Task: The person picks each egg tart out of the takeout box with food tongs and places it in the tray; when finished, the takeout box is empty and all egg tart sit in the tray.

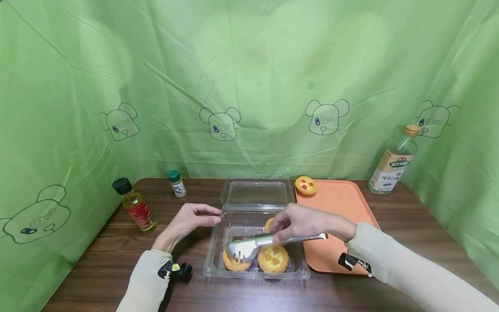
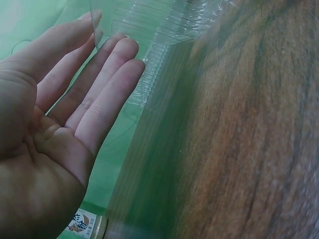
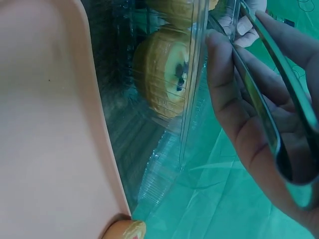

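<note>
Tongs (image 1: 266, 241) across container (image 1: 253, 274) edge, tray (image 1: 343, 208) alongside

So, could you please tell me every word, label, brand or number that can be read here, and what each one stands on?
"纯米白醋", seemingly, on the orange-capped bottle; its other print is too blurred.
"oo", seemingly ending the word on the green cloth's bear heads; first letter unclear.
Red-labelled bottle: lettering too blurred to read.
Green-capped shaker: characters too small or blurred to read.

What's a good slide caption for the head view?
Right hand holds metal tongs at a tart in a clear box beside an orange tray; left hand at the box's rim.
</note>
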`<control>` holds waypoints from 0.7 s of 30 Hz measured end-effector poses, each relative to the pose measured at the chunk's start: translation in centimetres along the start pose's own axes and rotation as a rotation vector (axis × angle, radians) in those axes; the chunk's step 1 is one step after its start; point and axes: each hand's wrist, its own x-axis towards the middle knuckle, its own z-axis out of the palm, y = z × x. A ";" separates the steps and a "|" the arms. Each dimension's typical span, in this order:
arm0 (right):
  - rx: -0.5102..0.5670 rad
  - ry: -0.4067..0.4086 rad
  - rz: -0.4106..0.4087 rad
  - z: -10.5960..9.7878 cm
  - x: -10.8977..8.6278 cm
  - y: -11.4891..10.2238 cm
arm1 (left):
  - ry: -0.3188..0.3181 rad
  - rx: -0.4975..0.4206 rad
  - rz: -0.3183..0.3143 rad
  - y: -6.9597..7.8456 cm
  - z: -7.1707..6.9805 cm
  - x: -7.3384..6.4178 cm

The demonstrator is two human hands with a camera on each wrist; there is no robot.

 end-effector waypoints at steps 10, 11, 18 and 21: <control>0.019 0.062 -0.022 0.3 -0.2 0.3 | -0.002 0.000 0.002 0.0 -0.1 0.0; 0.022 0.068 -0.027 0.3 -0.2 0.4 | -0.002 0.002 0.003 0.0 -0.1 0.0; 0.016 0.107 -0.035 -0.3 -0.4 0.7 | 0.004 -0.004 0.001 0.1 -0.1 0.0; 0.010 0.128 -0.011 -0.8 -0.7 0.6 | 0.011 -0.003 -0.005 0.1 -0.1 0.0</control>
